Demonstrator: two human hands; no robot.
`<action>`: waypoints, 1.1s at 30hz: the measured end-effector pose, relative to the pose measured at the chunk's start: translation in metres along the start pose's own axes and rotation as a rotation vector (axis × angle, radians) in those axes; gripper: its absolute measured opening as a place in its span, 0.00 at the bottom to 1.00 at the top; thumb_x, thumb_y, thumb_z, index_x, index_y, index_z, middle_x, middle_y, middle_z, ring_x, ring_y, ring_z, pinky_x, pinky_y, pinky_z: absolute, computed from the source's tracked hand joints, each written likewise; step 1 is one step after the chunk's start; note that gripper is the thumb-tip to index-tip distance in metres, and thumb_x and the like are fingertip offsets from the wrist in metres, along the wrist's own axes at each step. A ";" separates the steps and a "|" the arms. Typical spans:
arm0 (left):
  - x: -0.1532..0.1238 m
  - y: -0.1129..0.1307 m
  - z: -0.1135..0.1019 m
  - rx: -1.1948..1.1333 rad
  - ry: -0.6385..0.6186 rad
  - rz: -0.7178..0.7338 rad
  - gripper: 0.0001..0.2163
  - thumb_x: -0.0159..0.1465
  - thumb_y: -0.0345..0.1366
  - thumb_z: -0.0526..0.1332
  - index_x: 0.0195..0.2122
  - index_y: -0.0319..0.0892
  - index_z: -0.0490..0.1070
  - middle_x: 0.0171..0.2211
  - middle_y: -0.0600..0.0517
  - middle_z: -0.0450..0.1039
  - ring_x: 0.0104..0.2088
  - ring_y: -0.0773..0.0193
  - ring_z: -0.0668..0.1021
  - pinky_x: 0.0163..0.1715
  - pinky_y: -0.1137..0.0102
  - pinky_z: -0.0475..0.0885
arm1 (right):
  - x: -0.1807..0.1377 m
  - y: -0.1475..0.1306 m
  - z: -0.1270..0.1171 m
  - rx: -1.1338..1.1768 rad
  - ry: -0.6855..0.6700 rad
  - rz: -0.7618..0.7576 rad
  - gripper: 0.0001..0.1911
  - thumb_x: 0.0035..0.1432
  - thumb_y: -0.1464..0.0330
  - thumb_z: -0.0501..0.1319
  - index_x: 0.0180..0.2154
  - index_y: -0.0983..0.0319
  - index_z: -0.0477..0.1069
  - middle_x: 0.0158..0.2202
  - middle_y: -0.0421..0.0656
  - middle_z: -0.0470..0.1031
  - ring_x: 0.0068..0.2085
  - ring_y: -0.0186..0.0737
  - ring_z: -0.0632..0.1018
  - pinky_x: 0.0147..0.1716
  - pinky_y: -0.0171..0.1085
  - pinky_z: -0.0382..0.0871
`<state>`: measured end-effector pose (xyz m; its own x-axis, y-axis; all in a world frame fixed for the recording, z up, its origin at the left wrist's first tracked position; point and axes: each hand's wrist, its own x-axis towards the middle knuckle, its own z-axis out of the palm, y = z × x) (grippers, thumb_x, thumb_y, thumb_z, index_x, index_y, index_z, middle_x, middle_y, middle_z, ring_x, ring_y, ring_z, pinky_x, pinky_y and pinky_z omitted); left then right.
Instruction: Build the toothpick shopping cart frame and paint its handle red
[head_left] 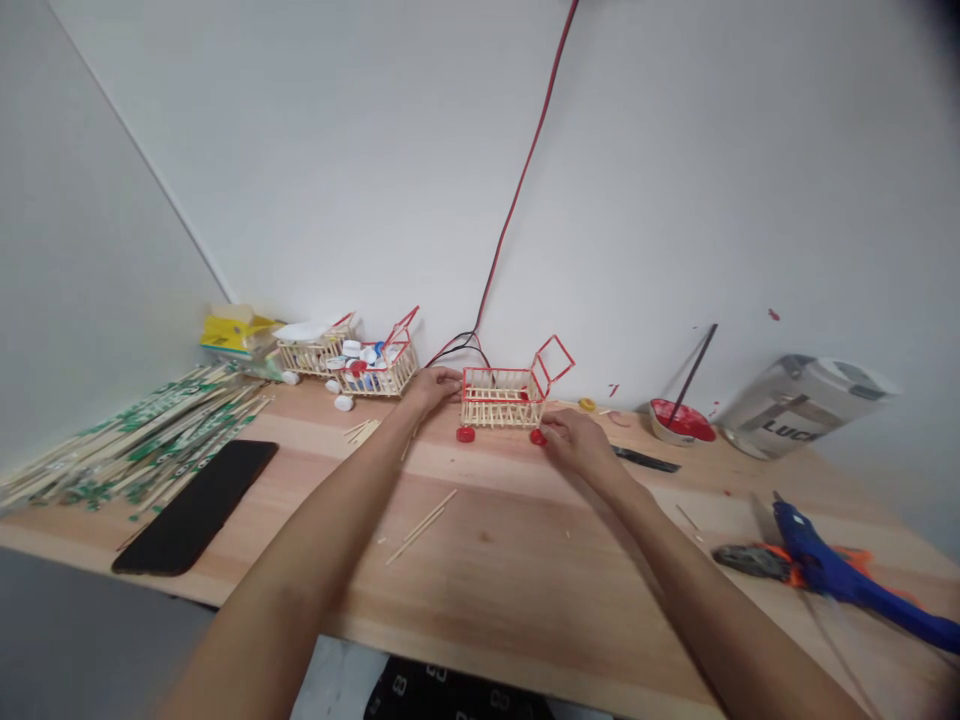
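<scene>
A miniature shopping cart [504, 412] made of thin wooden sticks stands on the wooden table, with red-painted rims, a red handle at its right end and red bottle-cap wheels. My left hand [435, 388] reaches its left end, fingers closed at the upper edge, their tips partly hidden. At the lower right, my right hand [581, 445] has its fingers closed on the cart beside the right front wheel [537, 437]. Two similar carts stand farther left: one [382, 378] filled with bottle caps, the other [311, 355] behind it with something white on top.
Bundled sticks [150, 430] and a black phone [199, 505] lie at left. Loose sticks [422, 527] lie in front. At right are a red paint bowl [682, 422] with a brush, a tilted container [802, 405], pliers [757, 561] and a blue glue gun [847, 580]. A cable [517, 185] hangs behind.
</scene>
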<state>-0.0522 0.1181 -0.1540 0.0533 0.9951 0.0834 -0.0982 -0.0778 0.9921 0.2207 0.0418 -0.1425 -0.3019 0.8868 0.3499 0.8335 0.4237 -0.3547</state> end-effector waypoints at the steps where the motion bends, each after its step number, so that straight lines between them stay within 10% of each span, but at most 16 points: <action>1: -0.001 0.001 0.001 -0.012 -0.002 -0.006 0.09 0.50 0.28 0.70 0.32 0.35 0.74 0.27 0.49 0.77 0.28 0.66 0.78 0.34 0.69 0.74 | 0.000 0.001 -0.001 0.001 0.001 0.001 0.15 0.58 0.68 0.52 0.33 0.61 0.78 0.38 0.47 0.80 0.40 0.44 0.75 0.40 0.38 0.63; 22: 0.004 -0.003 0.047 -0.056 -0.088 -0.017 0.11 0.47 0.25 0.67 0.34 0.32 0.77 0.30 0.46 0.79 0.32 0.62 0.79 0.39 0.68 0.73 | -0.011 0.013 -0.019 -0.076 -0.016 0.095 0.16 0.62 0.66 0.52 0.38 0.61 0.78 0.40 0.47 0.80 0.43 0.45 0.77 0.42 0.38 0.64; 33: -0.015 0.002 0.028 0.080 -0.099 -0.054 0.15 0.46 0.23 0.65 0.37 0.34 0.74 0.33 0.46 0.79 0.32 0.65 0.79 0.35 0.71 0.73 | -0.031 0.048 -0.067 -0.361 -0.111 0.347 0.15 0.60 0.69 0.55 0.43 0.62 0.78 0.46 0.51 0.78 0.45 0.50 0.77 0.40 0.40 0.65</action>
<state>-0.0257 0.1010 -0.1502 0.1542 0.9874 0.0345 -0.0129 -0.0329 0.9994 0.3011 0.0220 -0.1123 -0.0096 0.9865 0.1634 0.9942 0.0270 -0.1045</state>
